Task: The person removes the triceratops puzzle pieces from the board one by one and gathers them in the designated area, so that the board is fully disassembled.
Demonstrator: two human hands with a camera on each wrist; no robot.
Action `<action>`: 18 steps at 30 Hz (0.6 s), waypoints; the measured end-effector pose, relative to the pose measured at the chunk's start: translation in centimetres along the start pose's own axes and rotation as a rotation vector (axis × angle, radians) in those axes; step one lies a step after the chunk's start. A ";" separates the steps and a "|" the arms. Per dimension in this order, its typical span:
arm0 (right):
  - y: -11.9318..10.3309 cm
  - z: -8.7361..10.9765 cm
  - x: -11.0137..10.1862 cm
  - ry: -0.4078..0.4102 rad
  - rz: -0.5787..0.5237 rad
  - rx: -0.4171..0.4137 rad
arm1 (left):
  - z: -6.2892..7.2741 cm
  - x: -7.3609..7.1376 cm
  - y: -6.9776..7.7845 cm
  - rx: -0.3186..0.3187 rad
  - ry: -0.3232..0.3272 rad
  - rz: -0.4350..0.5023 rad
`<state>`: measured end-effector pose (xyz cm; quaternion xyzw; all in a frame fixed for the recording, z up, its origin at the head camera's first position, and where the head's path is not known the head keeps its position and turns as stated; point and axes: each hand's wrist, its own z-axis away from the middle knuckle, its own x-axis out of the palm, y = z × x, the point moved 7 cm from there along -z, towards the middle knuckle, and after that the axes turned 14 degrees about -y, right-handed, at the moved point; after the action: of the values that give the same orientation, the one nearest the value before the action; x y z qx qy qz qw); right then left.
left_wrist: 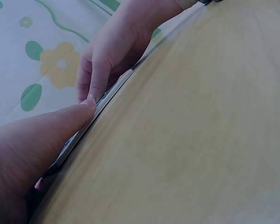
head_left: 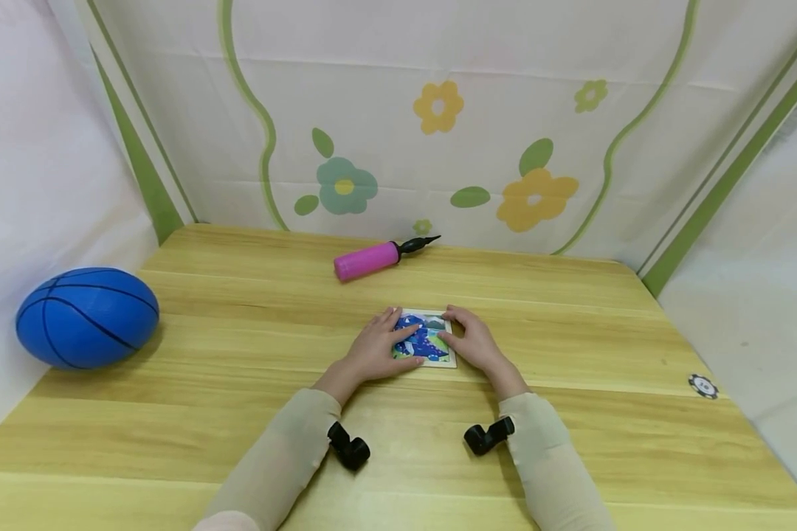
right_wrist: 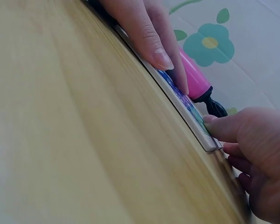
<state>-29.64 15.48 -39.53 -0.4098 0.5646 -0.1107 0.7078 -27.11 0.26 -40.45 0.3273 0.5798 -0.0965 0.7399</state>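
Observation:
A small flat picture puzzle (head_left: 430, 345) with a pale frame and a blue dinosaur-like picture lies on the table between both hands. My left hand (head_left: 374, 349) rests on its left side, fingers spread and fairly straight across the picture. In the right wrist view, the left thumb and a finger touch the top of the puzzle (right_wrist: 181, 97). At the right edge, my right hand (head_left: 477, 344) pinches the board. Its thumb (right_wrist: 219, 127) lies on the picture, and the other fingers curl beside the edge. The hands cover part of the picture.
Behind the puzzle lies a pink hand pump (head_left: 368, 261) with a black nozzle. A blue ball (head_left: 88, 317) with black lines sits at the left table edge. A black-and-white poker chip (head_left: 703, 386) lies near the right edge. A flowered cloth (head_left: 385, 96) hangs behind the wooden table (head_left: 571, 317).

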 end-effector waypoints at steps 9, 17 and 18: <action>0.2 -0.1 0.0 -0.008 -0.022 0.016 | -0.1 0.1 0.0 -0.005 -0.010 -0.009; 0.2 -0.3 0.0 -0.002 0.001 0.024 | 0.0 0.1 0.0 -0.011 -0.020 0.002; 0.2 -0.4 0.0 0.000 0.009 0.025 | -0.1 0.1 0.0 -0.010 -0.023 0.003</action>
<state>-30.03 15.43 -39.68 -0.3985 0.5651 -0.1147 0.7133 -27.11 0.35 -40.58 0.3234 0.5715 -0.0965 0.7481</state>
